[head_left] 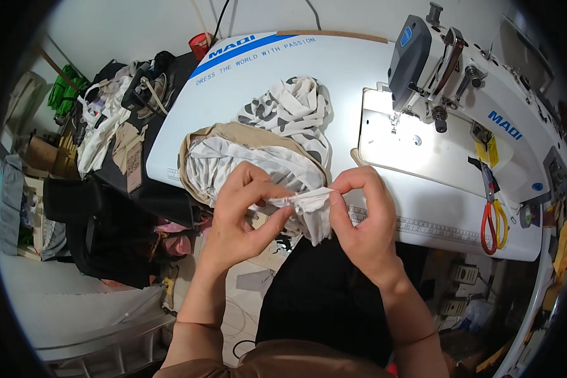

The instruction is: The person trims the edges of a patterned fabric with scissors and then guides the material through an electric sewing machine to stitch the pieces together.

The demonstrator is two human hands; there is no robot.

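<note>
My left hand (pixel 239 223) has its fingers curled on a white gathered fabric edge (pixel 305 198) at the front of the table. My right hand (pixel 359 223) pinches that same edge between thumb and index finger, drawing it out between both hands. The white ruched fabric (pixel 252 160) lies under and beyond them, bordered by a beige band (pixel 218 131). Behind it, white cloth with dark spots (pixel 283 107) is bunched on the white table (pixel 208 94).
An industrial sewing machine (pixel 460 82) stands at the right, its plate (pixel 403 145) lit. Red- and yellow-handled scissors (pixel 490 227) lie near it. Piled cloth (pixel 104 126) and green cord (pixel 66 88) are at the left, a red container (pixel 200 44) at the back.
</note>
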